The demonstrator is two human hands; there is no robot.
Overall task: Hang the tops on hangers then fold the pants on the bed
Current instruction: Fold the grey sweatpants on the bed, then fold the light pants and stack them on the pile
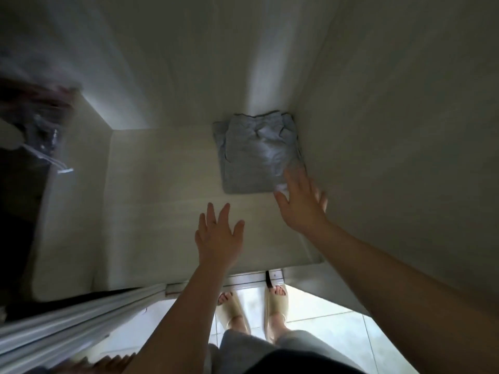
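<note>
A folded stack of grey pants [256, 152] lies on the floor of a white wardrobe compartment [162, 184], pushed into its far right corner. My right hand [302, 203] hovers with spread fingers at the stack's near right corner, fingertips at the cloth's edge; whether it touches is unclear. My left hand [217, 236] is held flat with straight fingers over the bare shelf, a little in front of the stack and apart from it. Neither hand holds anything.
The wardrobe's right wall [391, 130] stands close beside my right hand. Blurred hanging clothes and a clear hanger [51, 155] fill the left compartment. A sliding door track [81, 314] runs at lower left. My feet in slippers [253, 306] stand on pale tiles below.
</note>
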